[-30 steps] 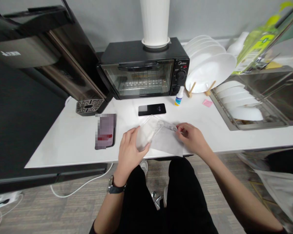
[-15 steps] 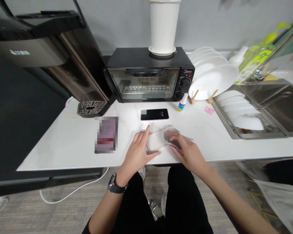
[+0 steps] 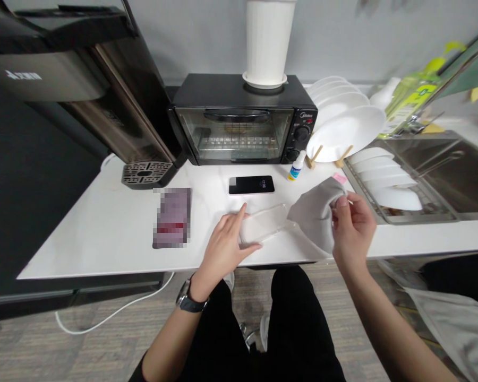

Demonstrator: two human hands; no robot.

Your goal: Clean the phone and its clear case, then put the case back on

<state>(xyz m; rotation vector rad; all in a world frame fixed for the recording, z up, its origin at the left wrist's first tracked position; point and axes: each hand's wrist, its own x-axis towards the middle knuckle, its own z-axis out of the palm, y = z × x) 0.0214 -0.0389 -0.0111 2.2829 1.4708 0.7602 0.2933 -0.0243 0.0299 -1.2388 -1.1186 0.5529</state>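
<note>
My left hand (image 3: 224, 243) grips the left end of a clear phone case (image 3: 264, 224) on the white counter, thumb and forefinger on either side of it. To the right, my right hand (image 3: 353, 227) pinches a grey cloth (image 3: 314, 213) at its upper right side. The cloth is raised and hangs down in folds towards the counter's front edge. A black phone (image 3: 252, 184) with its lock screen lit lies just beyond the case. Behind the cloth stands a small spray bottle (image 3: 296, 166) with a white top.
A toaster oven (image 3: 239, 135) stands at the back, bearing a white pot (image 3: 269, 42). On the left are a drink dispenser (image 3: 147, 172) and a blurred purple item (image 3: 172, 217). White plates (image 3: 348, 132), a pink note (image 3: 340, 178) and a sink (image 3: 468, 170) are on the right.
My right hand has drawn the grey cloth off the case, up and to the right, so the case's right end shows. My left hand keeps its place on the case.
</note>
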